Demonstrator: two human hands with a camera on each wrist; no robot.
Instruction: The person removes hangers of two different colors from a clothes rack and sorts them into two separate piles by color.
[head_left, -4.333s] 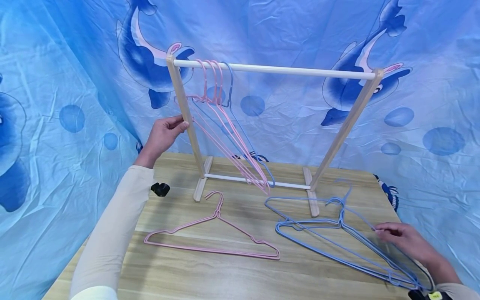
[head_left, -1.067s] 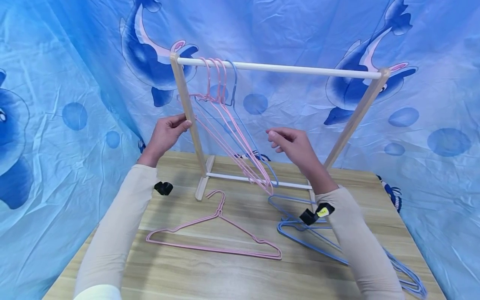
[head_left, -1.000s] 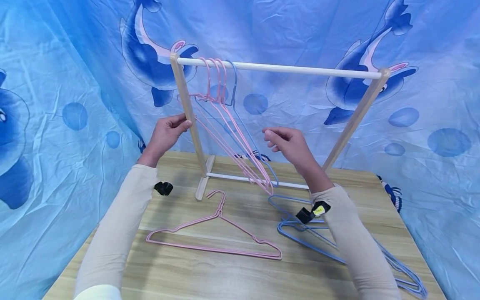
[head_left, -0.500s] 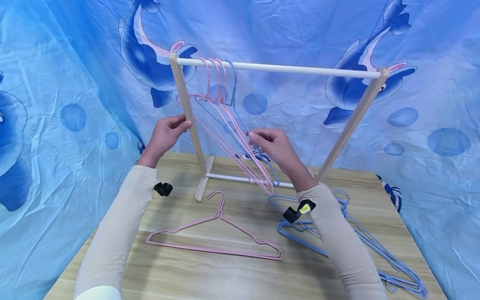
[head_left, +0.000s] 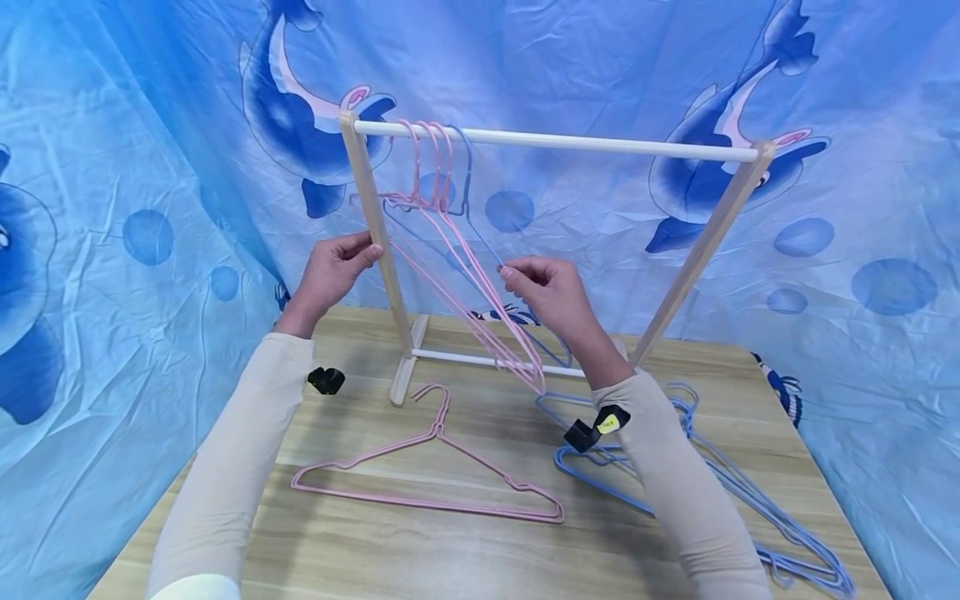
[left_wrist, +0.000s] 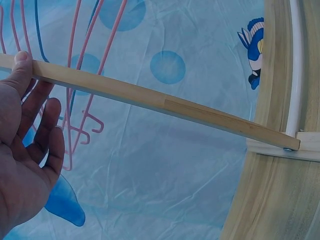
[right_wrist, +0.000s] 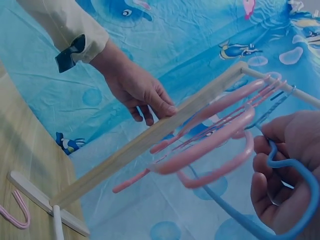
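My left hand (head_left: 333, 271) grips the left wooden post (head_left: 363, 179) of a small garment rack, its thumb on the near face in the left wrist view. With thumb and forefinger, my right hand (head_left: 551, 296) pinches the sloping shoulder of a blue hanger (head_left: 483, 240), whose hook hangs on the white top rail (head_left: 585, 143). Left of it on the same rail hang pink hangers (head_left: 417, 162), bunched close together near the post. The right wrist view shows the blue hanger (right_wrist: 235, 220) curving past my right fingers, with pink hanger ends (right_wrist: 215, 140) beside them.
A pair of stacked pink hangers (head_left: 435, 503) lies on the wooden table (head_left: 360, 558) in front of the rack. At the right, several blue hangers (head_left: 558, 458) lie overlapping, partly under my right forearm. A dolphin-printed curtain (head_left: 600, 75) encloses the back and sides.
My right hand has left the blue hangers on the table, come up to the rack and taken hold of the hanging blue hanger, whose lower end has swung right. My left hand stays.
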